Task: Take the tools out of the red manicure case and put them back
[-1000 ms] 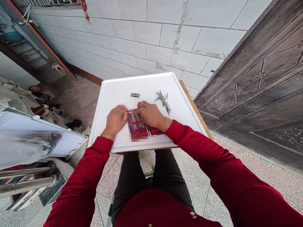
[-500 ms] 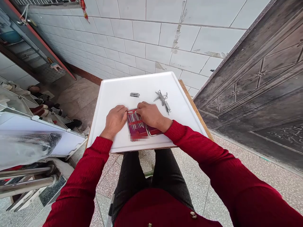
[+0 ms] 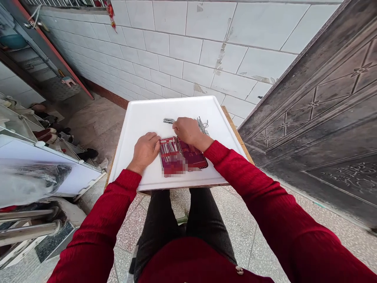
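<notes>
Biggest thing here is the white tiled wall (image 3: 165, 47), with patchy stains down some of the joints, and the dark door (image 3: 312, 98) on the right with carved diamonds and flowers. Down below it's speckled floor tile (image 3: 229, 220), while over on the left there's a white rack (image 3: 23, 157) with shoes (image 3: 45, 133) behind it and a clear plastic bag (image 3: 38, 177) bunched against its near side. The white tabletop (image 3: 141, 118) sits in the middle near the wall, slightly raised at the rim, with a strip of wooden board (image 3: 241, 141) poking out along its right side. On its near half lies a dark red manicure case (image 3: 194, 161), opened flat, slim metal tools strapped into the left half; its near edge is blurred. Left hand (image 3: 145, 150) rests at the case's left edge, fingers close together, can't tell if they're gripping it. Right hand (image 3: 188, 130) is over the case's far edge with fingers curled in, and I can't tell if anything's pinched in there. Just beyond its wrist is a little pile of metal tools (image 3: 203, 125), partly hidden, and the small nail clippers (image 3: 167, 120) lie just left of its fingertips.
</notes>
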{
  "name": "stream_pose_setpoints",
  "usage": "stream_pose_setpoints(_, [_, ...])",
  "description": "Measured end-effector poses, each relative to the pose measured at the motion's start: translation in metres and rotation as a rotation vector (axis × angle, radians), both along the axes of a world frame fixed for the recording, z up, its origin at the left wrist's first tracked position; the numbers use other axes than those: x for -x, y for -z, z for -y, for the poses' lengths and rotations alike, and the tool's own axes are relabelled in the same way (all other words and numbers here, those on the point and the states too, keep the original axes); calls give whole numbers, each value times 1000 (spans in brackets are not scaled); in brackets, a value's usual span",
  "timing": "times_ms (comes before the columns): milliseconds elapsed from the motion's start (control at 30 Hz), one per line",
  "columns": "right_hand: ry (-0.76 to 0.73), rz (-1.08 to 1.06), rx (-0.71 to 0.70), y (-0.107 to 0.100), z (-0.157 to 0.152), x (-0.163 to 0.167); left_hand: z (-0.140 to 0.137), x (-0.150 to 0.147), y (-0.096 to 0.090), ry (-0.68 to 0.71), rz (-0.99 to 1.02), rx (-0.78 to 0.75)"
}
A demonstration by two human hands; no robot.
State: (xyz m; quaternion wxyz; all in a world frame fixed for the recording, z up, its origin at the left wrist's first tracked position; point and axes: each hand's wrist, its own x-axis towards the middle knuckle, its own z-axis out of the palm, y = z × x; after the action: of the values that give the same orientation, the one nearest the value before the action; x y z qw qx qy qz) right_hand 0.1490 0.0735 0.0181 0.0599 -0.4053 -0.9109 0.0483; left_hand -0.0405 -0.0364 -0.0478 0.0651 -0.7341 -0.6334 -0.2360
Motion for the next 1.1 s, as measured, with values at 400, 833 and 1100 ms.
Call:
stream_pose_setpoints(400, [-40,296,-72,-9,-45,64,0,0,2,33,-2,-12])
stream_pose_setpoints(833, [-11,414,-122,-11,-46,66,0,-3,4,11,-18,6])
stream_pose_setpoints(1100, [-163,513,-157,-12,-40,64,2,-5,1,4,-18,-3])
